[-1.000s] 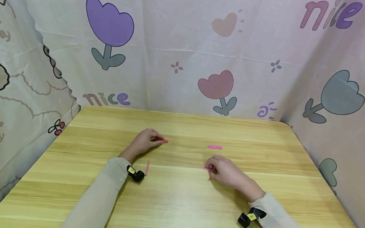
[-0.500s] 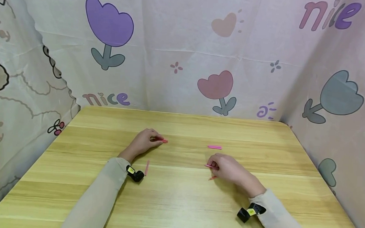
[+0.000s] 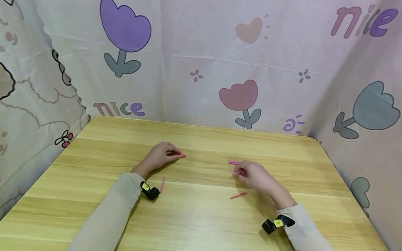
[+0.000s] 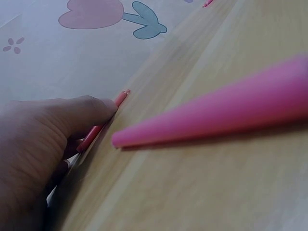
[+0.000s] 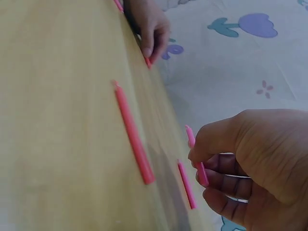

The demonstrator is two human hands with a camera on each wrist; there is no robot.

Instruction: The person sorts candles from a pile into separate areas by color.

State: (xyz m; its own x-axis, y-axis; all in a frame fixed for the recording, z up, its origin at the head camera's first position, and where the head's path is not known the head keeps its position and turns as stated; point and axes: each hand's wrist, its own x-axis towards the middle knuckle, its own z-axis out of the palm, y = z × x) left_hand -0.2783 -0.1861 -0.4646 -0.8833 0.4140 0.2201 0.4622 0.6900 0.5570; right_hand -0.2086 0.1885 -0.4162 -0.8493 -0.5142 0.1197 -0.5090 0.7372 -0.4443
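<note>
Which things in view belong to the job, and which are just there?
Probably the job:
held pink candle, right hand;
held red candle(s), left hand;
far pink candle(s);
loose red candle;
loose pink candle.

Probably just there:
patterned cloth;
wrist cameras.

This seems to be a curtained indoor corner, but I cannot tell if of a home or a studio. Creased cloth (image 3: 185, 30) with printed flowers (image 3: 125, 28) hangs behind the table (image 3: 196, 223) and along both its sides.

Held pink stick (image 5: 201, 173) partly hidden, sleeves (image 3: 102, 215) cropped
</note>
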